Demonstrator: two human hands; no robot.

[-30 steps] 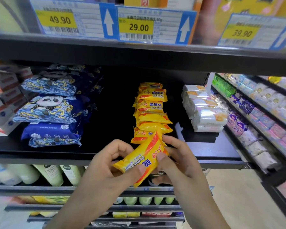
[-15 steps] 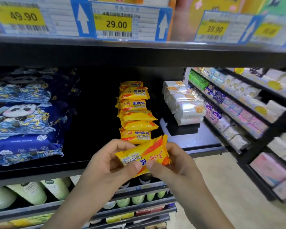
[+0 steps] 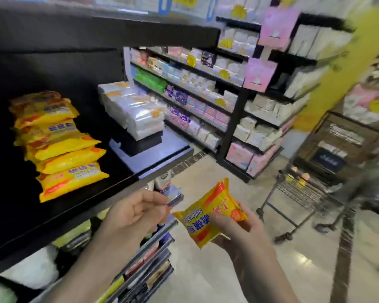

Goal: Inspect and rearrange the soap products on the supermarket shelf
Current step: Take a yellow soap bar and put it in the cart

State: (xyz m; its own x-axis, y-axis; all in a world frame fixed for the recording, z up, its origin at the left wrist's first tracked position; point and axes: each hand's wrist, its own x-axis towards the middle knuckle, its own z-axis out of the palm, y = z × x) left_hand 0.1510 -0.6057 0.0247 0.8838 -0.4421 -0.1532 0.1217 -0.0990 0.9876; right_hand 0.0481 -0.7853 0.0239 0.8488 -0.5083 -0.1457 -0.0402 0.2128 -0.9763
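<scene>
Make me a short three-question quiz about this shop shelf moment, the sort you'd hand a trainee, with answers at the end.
1. True or false: both hands grip the yellow soap packet.
2. Where does the stack of yellow soap packets sit?
A. in the shopping cart
B. on the black shelf
C. on the floor
3. Fill in: to the right of that stack, on the same shelf, lie packs wrapped in ____ film.

Key
1. False. Only the right hand holds it; the left hand is beside it, fingers curled, apparently off the packet.
2. B, on the black shelf; the shopping cart stands out in the aisle.
3. White or clear: the white packs.
</scene>
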